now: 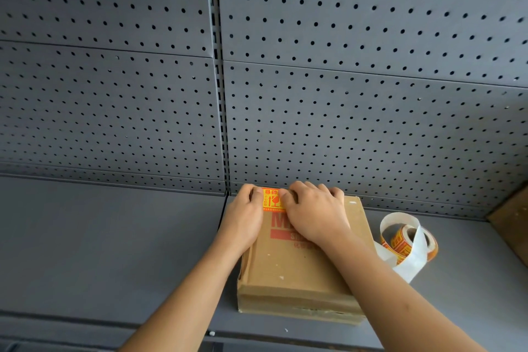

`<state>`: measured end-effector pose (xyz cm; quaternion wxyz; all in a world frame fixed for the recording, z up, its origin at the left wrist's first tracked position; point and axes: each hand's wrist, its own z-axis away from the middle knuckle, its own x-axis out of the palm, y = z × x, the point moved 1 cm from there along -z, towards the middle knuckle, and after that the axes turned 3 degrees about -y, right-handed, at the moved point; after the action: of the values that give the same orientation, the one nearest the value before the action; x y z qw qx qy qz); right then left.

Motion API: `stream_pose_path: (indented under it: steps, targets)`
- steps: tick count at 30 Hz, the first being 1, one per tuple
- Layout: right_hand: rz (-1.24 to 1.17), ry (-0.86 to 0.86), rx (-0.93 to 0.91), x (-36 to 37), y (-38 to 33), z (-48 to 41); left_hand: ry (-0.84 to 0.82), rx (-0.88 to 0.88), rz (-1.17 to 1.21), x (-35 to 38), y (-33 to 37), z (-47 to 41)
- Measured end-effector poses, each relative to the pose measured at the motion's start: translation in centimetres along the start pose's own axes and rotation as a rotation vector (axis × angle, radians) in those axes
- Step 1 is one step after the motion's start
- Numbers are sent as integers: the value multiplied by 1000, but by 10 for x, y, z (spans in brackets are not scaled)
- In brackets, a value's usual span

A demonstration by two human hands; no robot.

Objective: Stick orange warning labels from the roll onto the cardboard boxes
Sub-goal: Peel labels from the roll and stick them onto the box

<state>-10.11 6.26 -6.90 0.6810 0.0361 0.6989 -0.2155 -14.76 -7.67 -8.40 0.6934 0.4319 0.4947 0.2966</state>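
Left hand (245, 214) and right hand (314, 214), each grip curled and pressing an edge of the orange warning label (271, 198), apparently smoothed it onto the far end of the cardboard box (300, 271); the roll (411, 240) lay alongside.

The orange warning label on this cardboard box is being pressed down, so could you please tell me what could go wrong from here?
1. The orange warning label sits at the far edge of the cardboard box, between the left hand and right hand; uneven pressing could leave creases or a lifted edge.
2. The label roll lies right of the box, its white backing strip trailing loose; a withdrawing arm could snag it.
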Motion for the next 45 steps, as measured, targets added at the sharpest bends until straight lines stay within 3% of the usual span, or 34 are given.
stream_pose_path:
  steps: [14,25,31,34,37,45]
  targets:
    - [-22,17,42,-2,-1,-1,0,-8,-20,1,1,2]
    - [-214,101,19,-29,36,21,-50,-110,190,-9,1,13]
    - [-691,27,252,-44,92,80,-172,-135,171,-25,-21,49]
    - [-952,-107,348,-33,93,108,-284,-210,214,-27,-29,72]
    - [-1052,-229,349,-19,86,123,-400,-208,224,-25,-24,88]
    - [-1112,-205,233,-24,79,134,-333,-78,267,-26,-16,103]
